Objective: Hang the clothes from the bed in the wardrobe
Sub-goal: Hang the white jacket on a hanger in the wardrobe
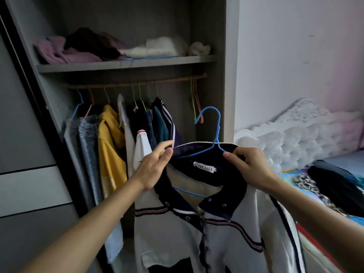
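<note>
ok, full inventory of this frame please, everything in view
shirt: one, white with navy collar, on the hanger, held up centre frame
hanger: one, blue, inside the shirt's collar, hook up
rail: one, brown, under the shelf
hung clothes: several, denim, yellow, white, dark, left part of the rail
empty hangers: at least two, green and pink, right end of the rail
shelf: one, grey, above the rail
folded clothes: several, purple, dark, white, on the shelf
loose clothes: a pile, dark and patterned, on the bed at right
left hand: pinches the collar's left side
right hand: grips the collar's right side
</note>
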Demonstrator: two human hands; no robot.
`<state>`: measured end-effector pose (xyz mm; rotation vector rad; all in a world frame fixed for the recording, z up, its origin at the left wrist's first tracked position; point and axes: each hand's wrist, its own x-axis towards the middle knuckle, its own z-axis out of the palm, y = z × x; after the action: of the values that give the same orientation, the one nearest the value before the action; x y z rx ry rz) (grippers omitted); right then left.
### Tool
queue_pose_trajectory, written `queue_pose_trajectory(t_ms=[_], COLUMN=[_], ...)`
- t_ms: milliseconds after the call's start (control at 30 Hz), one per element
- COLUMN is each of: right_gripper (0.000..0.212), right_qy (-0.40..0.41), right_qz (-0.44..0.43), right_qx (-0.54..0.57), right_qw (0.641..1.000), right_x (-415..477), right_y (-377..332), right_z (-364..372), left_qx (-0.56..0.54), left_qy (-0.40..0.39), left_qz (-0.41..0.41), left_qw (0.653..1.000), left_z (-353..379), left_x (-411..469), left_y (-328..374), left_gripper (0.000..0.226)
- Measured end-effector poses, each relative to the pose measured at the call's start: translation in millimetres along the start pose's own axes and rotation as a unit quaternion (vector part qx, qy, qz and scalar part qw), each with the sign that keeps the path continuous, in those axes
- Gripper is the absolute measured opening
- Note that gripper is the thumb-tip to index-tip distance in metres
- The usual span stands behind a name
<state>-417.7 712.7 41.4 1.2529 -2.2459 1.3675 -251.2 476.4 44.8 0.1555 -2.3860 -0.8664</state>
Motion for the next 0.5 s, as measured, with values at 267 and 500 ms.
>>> queue_pose_trajectory(t_ms=[267, 500], right_gripper=[0.041, 0.026], right_qy=[-0.073, -0.026], right_qz=[0.012, 0.092], right_qx=[0.002, 0.101], right_qw=[0.997, 0.990], right_x=[-0.4, 15.2], right_y=[0.7, 17.6], right_z=[-8.3, -22.7], left_qx=[0.199, 0.150], left_qy=[0.090, 0.074], left_qz=[0.060, 0.018], left_qw=[0.974, 0.986], left_z=[43.8, 51.3], left_x=[20.2, 71.4], left_y=[-2.1, -18.4], left_gripper=[0.058, 0.057])
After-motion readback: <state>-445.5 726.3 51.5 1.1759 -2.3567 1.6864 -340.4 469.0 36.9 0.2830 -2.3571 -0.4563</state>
